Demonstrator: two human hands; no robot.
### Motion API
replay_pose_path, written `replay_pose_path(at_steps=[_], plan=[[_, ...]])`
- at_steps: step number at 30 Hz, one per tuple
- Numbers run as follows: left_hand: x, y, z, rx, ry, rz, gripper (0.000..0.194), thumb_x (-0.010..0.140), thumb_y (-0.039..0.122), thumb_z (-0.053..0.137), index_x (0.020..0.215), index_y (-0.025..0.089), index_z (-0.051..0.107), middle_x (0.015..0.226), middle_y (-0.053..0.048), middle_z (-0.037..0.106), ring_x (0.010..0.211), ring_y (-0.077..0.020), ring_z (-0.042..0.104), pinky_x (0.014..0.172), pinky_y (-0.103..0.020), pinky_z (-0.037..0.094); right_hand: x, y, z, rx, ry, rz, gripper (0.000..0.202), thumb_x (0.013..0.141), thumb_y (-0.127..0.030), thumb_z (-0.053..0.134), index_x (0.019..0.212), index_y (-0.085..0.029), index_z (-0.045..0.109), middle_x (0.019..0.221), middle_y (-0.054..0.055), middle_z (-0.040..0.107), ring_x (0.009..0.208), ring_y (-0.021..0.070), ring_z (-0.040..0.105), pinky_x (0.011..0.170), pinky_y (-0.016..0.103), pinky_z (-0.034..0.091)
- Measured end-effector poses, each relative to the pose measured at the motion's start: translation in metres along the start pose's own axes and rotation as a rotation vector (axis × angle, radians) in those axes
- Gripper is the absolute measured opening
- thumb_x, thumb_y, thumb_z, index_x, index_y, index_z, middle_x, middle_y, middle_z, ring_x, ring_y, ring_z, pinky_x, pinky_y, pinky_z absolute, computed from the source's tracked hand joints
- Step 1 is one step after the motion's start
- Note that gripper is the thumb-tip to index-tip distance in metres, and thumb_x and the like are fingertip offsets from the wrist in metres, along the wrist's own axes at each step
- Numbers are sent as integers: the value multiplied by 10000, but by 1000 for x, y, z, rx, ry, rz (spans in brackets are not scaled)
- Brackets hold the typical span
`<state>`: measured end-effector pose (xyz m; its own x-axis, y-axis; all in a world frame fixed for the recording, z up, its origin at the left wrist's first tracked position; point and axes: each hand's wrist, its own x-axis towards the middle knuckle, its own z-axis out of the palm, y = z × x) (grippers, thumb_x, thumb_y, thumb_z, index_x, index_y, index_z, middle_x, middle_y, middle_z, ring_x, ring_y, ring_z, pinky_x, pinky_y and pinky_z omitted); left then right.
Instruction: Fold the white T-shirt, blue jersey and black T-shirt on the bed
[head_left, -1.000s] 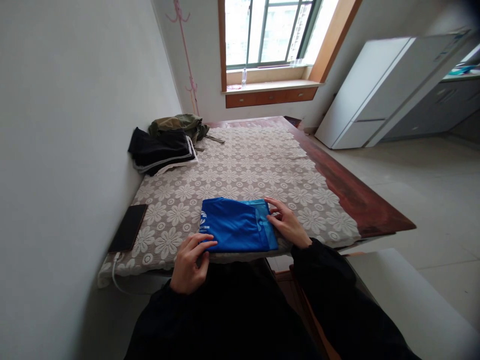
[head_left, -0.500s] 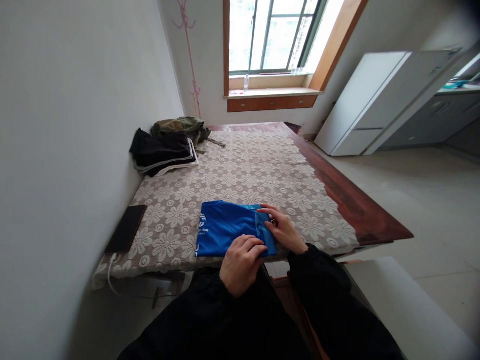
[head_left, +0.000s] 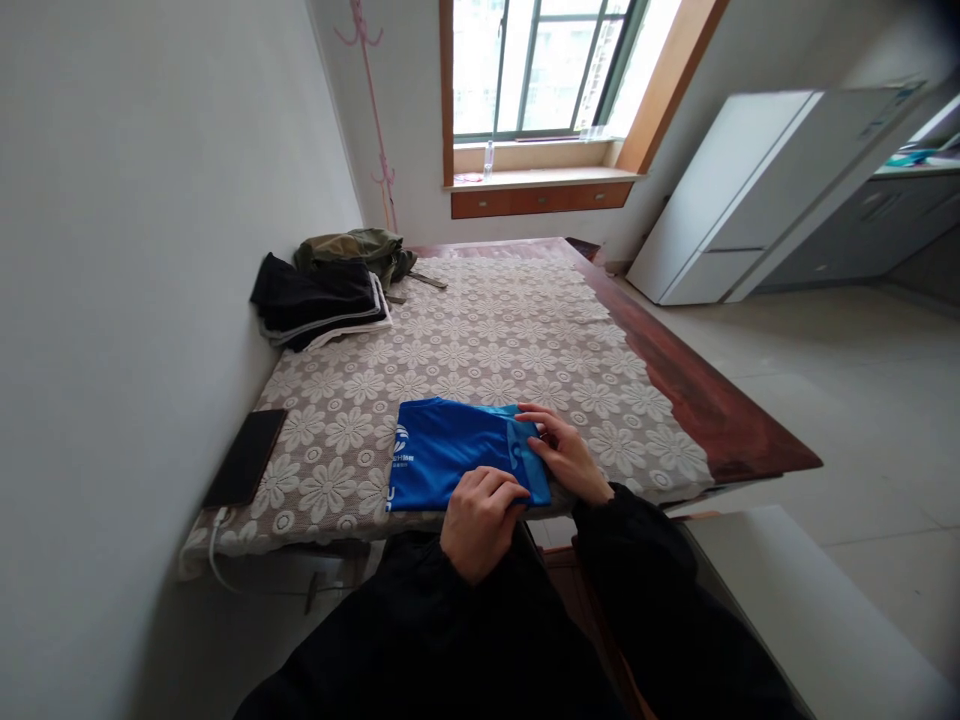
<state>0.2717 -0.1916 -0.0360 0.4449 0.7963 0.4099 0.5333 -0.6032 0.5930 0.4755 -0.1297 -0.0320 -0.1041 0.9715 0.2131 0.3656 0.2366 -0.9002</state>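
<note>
A folded blue shirt (head_left: pixel 442 450) lies at the near edge of the table, with white print along its left side and a lighter blue band at its right. My left hand (head_left: pixel 484 520) is closed at the shirt's near edge, its fingers bent together over the cloth. At the right edge, my right hand (head_left: pixel 566 460) grips the lighter blue part, thumb and forefinger on top with a gap between them. Its other fingers are partly hidden.
A lace tablecloth (head_left: pixel 457 330) covers most of the table. Folded dark clothes (head_left: pixel 319 300) and an olive bag (head_left: pixel 360 248) lie at the back left by the wall. A dark phone (head_left: pixel 246 458) with a white cable (head_left: pixel 216 555) is near the left corner.
The whole view has shifted slightly. Both hands stay at nearly the same places on the shirt, which keeps its folded shape.
</note>
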Motion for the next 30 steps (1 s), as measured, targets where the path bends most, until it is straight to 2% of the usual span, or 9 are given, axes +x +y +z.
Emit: replay_pose_path(at_steps=[3, 8, 11, 14, 16, 18, 23, 26, 30], plan=[[-1, -1, 2, 21, -6, 21, 124, 916, 178, 701, 1021, 241, 715, 1066, -40, 741, 1061, -235, 653, 923, -423, 531, 0, 2, 1, 27, 11, -9, 312, 870, -221, 590, 1146, -266, 729, 1428, 60, 613, 910, 190, 648, 735, 346, 498], [0, -3, 2, 15, -10, 71, 227, 911, 172, 702, 1122, 257, 701, 1216, -37, 730, 1203, -246, 622, 1060, -452, 500, -1, 3, 2, 25, 27, -39, 293, 874, -196, 572, 1106, -256, 741, 1414, 60, 629, 1062, 213, 655, 757, 325, 490], [1, -3, 2, 3, 1, 110, 184, 941, 173, 658, 1092, 263, 713, 1189, -32, 744, 1203, -237, 632, 1090, -460, 488, -1, 4, 2, 37, -3, -39, 283, 892, -211, 554, 1100, -253, 742, 1347, 59, 676, 1098, 226, 653, 749, 317, 483], [0, -4, 4, 2, 30, 121, 146, 942, 177, 659, 1044, 258, 725, 1134, -28, 757, 1162, -234, 649, 1059, -450, 504, -2, 7, 1, 21, -32, 13, 285, 907, -241, 544, 1108, -249, 746, 1094, 44, 752, 859, 192, 659, 680, 308, 462], [-2, -3, 6, 4, 58, 117, 124, 943, 188, 666, 1025, 254, 732, 1097, -26, 761, 1116, -229, 660, 1004, -431, 525, -3, 9, 0, -8, -34, 58, 284, 906, -265, 548, 1105, -242, 749, 904, 19, 737, 651, 156, 565, 598, 297, 419], [-3, -3, 7, 13, 90, 102, 117, 957, 200, 654, 1014, 253, 741, 1054, -26, 764, 1054, -222, 670, 936, -413, 539, -4, 11, 0, -21, -20, 75, 276, 899, -281, 552, 1088, -236, 748, 837, 7, 711, 589, 144, 498, 566, 291, 394], [-3, 0, 7, 54, 80, 73, 132, 953, 199, 653, 1005, 261, 758, 1063, -34, 765, 1045, -232, 671, 926, -425, 541, -3, 13, 1, -2, 18, 55, 247, 901, -299, 561, 1060, -231, 738, 984, 29, 732, 681, 154, 564, 627, 294, 444], [-3, -2, 9, 38, 59, 89, 149, 948, 195, 654, 1036, 263, 754, 1127, -28, 763, 1135, -236, 658, 1012, -437, 534, -3, 11, 1, 6, 10, 61, 241, 904, -320, 592, 1076, -231, 735, 999, 36, 737, 726, 167, 603, 661, 304, 474], [-4, -6, 10, 23, 27, 106, 172, 945, 203, 656, 1081, 266, 741, 1194, -18, 755, 1248, -232, 632, 1162, -477, 458, -2, 8, 2, 18, 21, 36, 225, 888, -313, 631, 1071, -229, 731, 1020, 43, 742, 877, 198, 673, 809, 339, 526]])
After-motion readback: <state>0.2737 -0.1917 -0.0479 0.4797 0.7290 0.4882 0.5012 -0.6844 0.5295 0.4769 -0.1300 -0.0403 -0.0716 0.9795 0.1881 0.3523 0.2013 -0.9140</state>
